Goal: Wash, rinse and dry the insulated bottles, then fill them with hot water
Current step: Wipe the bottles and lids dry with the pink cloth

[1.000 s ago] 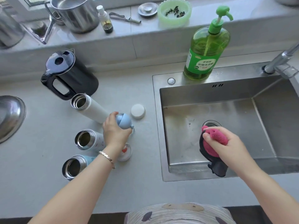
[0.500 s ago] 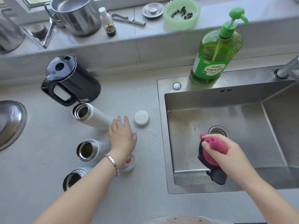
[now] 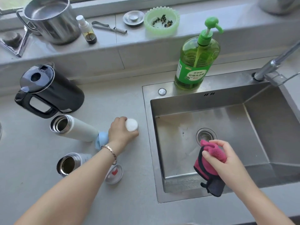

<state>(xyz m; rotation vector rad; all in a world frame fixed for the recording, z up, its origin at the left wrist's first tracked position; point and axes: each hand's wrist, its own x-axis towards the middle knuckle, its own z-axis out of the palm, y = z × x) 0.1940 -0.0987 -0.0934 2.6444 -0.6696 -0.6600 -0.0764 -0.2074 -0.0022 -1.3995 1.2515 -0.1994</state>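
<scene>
She's only starting: left hand (image 3: 121, 132) gripping the white cap (image 3: 131, 125), right hand (image 3: 221, 157) clutching the cloth (image 3: 209, 161), bottles (image 3: 73, 127) lying uncapped, seemingly unwashed.

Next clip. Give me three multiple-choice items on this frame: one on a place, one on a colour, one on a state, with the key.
1. Where does the green soap bottle stand?
A. in the basin
B. on the windowsill
C. on the sink's back rim

2. What colour is most of the cloth in the right hand?
A. pink
B. yellow
C. white

3. What is the left hand doing?
A. lying flat, holding nothing
B. gripping the white lid
C. lifting the kettle

Key: 1 C, its base sits on the steel rim; 2 A, pink folds show above a dark lower edge; 3 B, its fingers curl round the lid.
</scene>
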